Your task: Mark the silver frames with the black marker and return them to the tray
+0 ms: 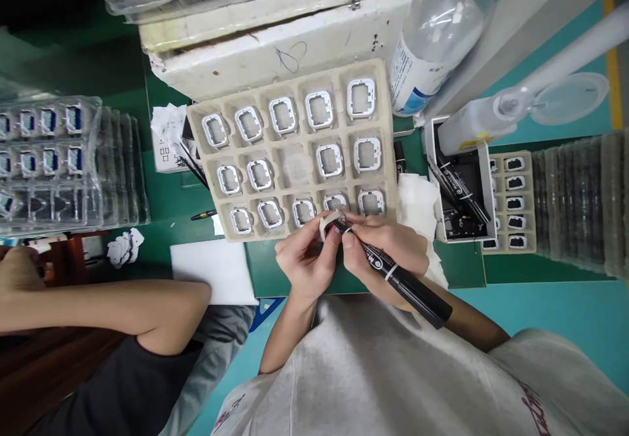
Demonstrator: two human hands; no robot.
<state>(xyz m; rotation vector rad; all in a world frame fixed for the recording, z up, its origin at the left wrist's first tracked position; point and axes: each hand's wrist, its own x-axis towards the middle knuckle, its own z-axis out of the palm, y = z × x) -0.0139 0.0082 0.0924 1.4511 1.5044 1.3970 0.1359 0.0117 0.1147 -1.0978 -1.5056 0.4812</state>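
My left hand [310, 259] is closed on a small pale frame part [330, 222], held just in front of the beige tray [299, 136]. A black marker [407, 285] is gripped in my right hand [386, 252], its tip end against or very near the frame; the exact contact is hidden by my fingers. White square frames [319, 109] sit in the compartments of the tray, in three rows. One compartment in the middle row [295, 164] holds no frame.
A white box with markers [442, 226] and a clear bottle [427, 49] stand right of the tray. Stacked clear trays [91, 174] lie left. A co-worker's forearm [108, 308] is at the left. A white pad [211, 269] lies between.
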